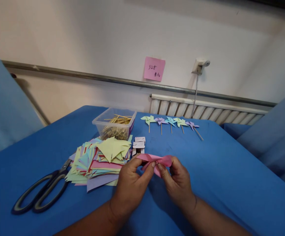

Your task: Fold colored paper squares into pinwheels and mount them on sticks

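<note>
A pink paper pinwheel (165,160), its corners folded in toward the middle, is held up above the table between both hands. My left hand (131,178) grips its left side, thumb pressed near the centre. On the other side my right hand (178,178) pinches the paper, its thumb tip close to my left thumb. A small shiny point, perhaps a pin, shows between the thumbs; I cannot make it out well. Just left of my left hand lies a heap of coloured paper pieces (103,165). Small white boxes (139,144) stand right behind my hands.
Large scissors (43,191) lie left of the paper heap. A clear plastic box (98,123) of thin wooden sticks (115,126) stands behind it. Several finished pinwheels (161,121) on sticks lie along the back of the blue-covered table (221,164). A radiator (206,108) is behind.
</note>
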{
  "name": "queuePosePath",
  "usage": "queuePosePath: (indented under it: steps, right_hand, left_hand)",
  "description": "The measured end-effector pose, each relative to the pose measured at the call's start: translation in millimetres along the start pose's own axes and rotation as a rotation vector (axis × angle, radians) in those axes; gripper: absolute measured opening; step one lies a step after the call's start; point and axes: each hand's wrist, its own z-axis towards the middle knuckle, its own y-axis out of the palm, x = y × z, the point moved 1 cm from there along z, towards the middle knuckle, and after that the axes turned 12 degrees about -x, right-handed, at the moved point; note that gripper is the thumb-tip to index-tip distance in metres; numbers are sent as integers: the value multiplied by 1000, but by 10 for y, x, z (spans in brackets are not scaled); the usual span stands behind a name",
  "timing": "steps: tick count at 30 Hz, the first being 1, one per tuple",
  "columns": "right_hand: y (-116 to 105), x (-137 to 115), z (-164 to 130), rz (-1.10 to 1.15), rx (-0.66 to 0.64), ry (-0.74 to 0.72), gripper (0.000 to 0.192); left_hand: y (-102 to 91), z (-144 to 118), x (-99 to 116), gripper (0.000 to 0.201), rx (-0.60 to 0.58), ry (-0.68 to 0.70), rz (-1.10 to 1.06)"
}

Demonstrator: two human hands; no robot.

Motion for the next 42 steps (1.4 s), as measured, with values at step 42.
queuePosePath:
  steps: [42]
  right_hand:
    - [44,54,51,379,-50,183,19]
  left_hand:
    - [33,38,-66,13,-61,-166,-197]
